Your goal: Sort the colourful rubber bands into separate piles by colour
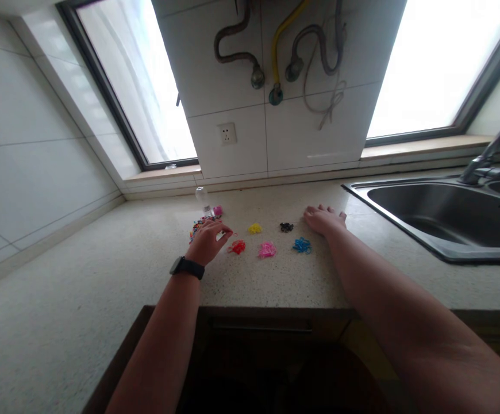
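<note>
Small heaps of coloured rubber bands lie on a speckled countertop (103, 276): red (237, 247), pink (267, 249), blue (302, 245), yellow (254, 229) and black (287, 227). A mixed-colour pile (197, 225) lies at the left, partly under my left hand (209, 238). That hand wears a black watch and rests curled over the mixed pile, next to the red heap; whether it pinches a band is unclear. My right hand (324, 219) lies flat on the counter, fingers apart, just right of the black heap.
A small clear bottle (202, 199) and a pink lid (218, 211) stand behind the mixed pile. A steel sink (439, 218) with a tap (491, 149) is at the right. Tiled wall with a socket (227, 133), hoses and two windows lies behind. The counter's front edge is near me.
</note>
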Demonstrator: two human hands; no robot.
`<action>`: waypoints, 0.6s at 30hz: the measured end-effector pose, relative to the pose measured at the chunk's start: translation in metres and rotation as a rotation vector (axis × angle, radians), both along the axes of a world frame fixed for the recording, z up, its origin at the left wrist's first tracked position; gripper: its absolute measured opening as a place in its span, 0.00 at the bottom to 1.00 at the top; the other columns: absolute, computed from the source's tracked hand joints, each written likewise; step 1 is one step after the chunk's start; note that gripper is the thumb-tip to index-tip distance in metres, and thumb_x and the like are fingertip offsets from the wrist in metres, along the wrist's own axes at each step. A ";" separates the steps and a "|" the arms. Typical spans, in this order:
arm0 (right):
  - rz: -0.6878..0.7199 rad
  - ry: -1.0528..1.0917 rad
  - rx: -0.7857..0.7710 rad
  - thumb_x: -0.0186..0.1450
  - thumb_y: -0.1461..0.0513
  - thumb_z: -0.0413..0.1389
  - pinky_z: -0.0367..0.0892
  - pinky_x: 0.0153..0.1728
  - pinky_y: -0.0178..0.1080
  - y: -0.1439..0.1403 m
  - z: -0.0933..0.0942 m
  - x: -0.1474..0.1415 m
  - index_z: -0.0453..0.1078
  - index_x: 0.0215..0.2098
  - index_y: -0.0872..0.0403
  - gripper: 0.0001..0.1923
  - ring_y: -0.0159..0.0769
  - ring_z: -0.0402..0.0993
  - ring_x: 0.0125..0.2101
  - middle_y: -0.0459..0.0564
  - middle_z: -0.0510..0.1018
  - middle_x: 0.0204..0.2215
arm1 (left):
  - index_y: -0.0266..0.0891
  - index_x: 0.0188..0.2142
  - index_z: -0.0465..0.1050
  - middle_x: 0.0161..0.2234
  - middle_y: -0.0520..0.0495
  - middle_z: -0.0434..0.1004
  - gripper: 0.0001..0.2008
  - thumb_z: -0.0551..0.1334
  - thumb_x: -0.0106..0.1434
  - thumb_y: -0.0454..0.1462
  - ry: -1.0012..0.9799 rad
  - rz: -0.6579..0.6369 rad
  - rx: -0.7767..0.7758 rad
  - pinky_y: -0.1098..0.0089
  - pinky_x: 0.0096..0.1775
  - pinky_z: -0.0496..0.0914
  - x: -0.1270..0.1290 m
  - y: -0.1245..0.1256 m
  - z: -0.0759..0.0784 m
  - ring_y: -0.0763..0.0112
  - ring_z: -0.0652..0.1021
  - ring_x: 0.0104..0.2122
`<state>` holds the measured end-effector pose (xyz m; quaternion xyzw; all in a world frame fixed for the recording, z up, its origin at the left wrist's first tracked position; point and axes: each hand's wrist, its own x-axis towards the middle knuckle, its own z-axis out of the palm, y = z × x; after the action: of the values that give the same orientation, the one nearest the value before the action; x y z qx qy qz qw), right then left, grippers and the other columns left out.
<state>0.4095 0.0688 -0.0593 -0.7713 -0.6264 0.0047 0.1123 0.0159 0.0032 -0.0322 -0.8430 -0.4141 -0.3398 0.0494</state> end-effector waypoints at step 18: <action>0.001 0.009 -0.015 0.69 0.47 0.36 0.44 0.56 0.73 0.004 -0.004 0.006 0.61 0.64 0.40 0.30 0.62 0.50 0.65 0.55 0.59 0.67 | 0.42 0.41 0.81 0.40 0.45 0.82 0.14 0.58 0.67 0.44 -0.270 0.244 -0.044 0.61 0.51 0.70 -0.051 0.021 -0.003 0.61 0.77 0.45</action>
<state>0.4154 0.0730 -0.0635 -0.7717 -0.6263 0.0129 0.1095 -0.0355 0.0243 -0.0348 -0.7342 -0.5235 -0.4321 0.0156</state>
